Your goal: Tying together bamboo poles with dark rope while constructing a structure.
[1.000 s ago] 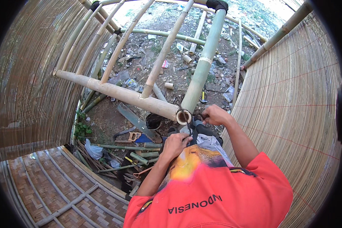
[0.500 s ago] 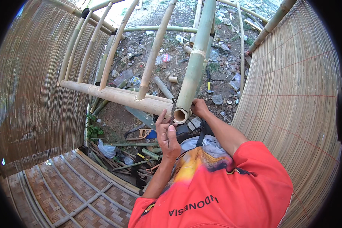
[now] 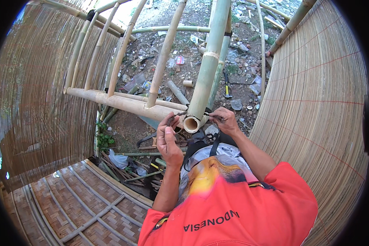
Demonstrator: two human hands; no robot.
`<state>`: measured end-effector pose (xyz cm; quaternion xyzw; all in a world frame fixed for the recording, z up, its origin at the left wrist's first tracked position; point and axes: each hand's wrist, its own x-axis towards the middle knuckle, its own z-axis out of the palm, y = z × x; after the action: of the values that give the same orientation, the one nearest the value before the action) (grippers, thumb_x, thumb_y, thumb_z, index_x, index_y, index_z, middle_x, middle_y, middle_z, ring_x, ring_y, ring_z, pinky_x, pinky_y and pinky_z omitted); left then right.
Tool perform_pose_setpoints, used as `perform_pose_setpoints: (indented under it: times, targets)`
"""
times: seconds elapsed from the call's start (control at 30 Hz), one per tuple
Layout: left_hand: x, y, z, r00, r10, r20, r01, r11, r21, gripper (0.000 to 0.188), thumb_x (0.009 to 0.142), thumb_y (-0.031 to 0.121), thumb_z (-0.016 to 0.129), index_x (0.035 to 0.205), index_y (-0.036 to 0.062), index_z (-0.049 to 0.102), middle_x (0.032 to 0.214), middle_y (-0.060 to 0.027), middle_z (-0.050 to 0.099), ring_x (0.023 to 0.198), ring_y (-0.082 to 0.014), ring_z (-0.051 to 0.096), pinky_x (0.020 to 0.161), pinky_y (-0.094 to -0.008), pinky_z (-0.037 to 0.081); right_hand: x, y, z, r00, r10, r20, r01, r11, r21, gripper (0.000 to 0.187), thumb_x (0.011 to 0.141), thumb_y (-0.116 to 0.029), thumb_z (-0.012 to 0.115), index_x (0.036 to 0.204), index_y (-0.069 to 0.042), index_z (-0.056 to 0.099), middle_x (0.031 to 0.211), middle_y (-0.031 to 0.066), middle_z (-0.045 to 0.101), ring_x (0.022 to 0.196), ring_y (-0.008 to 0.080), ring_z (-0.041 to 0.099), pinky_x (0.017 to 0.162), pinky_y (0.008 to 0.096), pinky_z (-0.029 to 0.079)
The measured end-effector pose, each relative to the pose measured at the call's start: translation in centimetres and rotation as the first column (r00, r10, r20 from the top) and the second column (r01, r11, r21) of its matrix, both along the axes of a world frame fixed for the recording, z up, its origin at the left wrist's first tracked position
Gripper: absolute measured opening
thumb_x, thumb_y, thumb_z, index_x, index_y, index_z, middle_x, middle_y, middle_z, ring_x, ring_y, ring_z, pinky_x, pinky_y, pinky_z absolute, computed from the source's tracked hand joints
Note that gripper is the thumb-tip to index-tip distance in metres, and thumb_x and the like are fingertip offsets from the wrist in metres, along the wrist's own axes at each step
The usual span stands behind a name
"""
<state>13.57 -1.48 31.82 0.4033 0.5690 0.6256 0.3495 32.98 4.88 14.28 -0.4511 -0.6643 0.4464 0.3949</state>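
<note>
A thick green bamboo pole [image 3: 206, 76], its hollow cut end toward me, meets a paler horizontal bamboo pole [image 3: 129, 104] near the middle of the view. Dark cord [image 3: 179, 114] passes around the joint just behind the cut end. On the left of the joint, my left hand [image 3: 169, 145] pinches one part of the cord, fingers curled and thumb raised. My right hand [image 3: 227, 122], to the right of the cut end, is closed on another part. The poles hide how the cord runs underneath.
Upright bamboo rails [image 3: 165, 55] rise from the horizontal pole. A slatted blind [image 3: 315, 106] stands at the right and another [image 3: 41, 98] at the left. On the littered ground lie a hammer [image 3: 227, 88] and a bamboo offcut [image 3: 187, 83]. A woven panel [image 3: 61, 205] fills the lower left.
My right hand has come out from behind the pole to the right, now showing cord in its fingers. My left hand has shifted slightly left, away from the cut end, also with cord.
</note>
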Motion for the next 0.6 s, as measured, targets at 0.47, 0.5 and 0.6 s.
perform_pose_setpoints:
  times: [0.47, 0.5, 0.6]
  targets:
    - [-1.2, 0.9, 0.6, 0.994, -0.109, -0.022, 0.109, 0.994, -0.025, 0.025, 0.11, 0.016, 0.041, 0.091, 0.0026, 0.051, 0.137, -0.0219, 0.061, 0.12, -0.0278, 0.064, 0.106, -0.0436, 0.05, -0.8, -0.6, 2.5, 0.978, 0.205, 0.035, -0.206, 0.976, 0.064, 0.012, 0.077, 0.003, 0.074, 0.088, -0.004, 0.073, 0.085, 0.0113, 0.073, 0.08, 0.0293, 0.073, 0.072, 0.0377, 0.059]
    - [-1.3, 0.8, 0.6, 0.994, -0.103, -0.021, 0.102, 0.994, -0.024, 0.025, 0.11, 0.016, 0.041, 0.091, 0.0026, 0.051, 0.137, -0.0219, 0.061, 0.12, -0.0278, 0.064, 0.106, -0.0436, 0.05, -0.9, -0.7, 3.1, 0.987, 0.153, 0.039, -0.156, 0.984, 0.083, 0.012, 0.078, 0.002, 0.075, 0.088, -0.004, 0.073, 0.085, 0.0112, 0.073, 0.08, 0.0297, 0.073, 0.072, 0.0379, 0.059]
    - [-1.2, 0.9, 1.1, 0.99, -0.136, -0.025, 0.135, 0.991, -0.025, 0.024, 0.11, 0.016, 0.041, 0.093, 0.002, 0.052, 0.137, -0.0217, 0.061, 0.119, -0.027, 0.064, 0.106, -0.0427, 0.05, -1.5, -0.1, 3.9, 0.98, 0.183, 0.074, -0.191, 0.974, 0.119, 0.013, 0.078, 0.002, 0.075, 0.09, -0.004, 0.073, 0.088, 0.012, 0.072, 0.081, 0.03, 0.073, 0.071, 0.0382, 0.058]
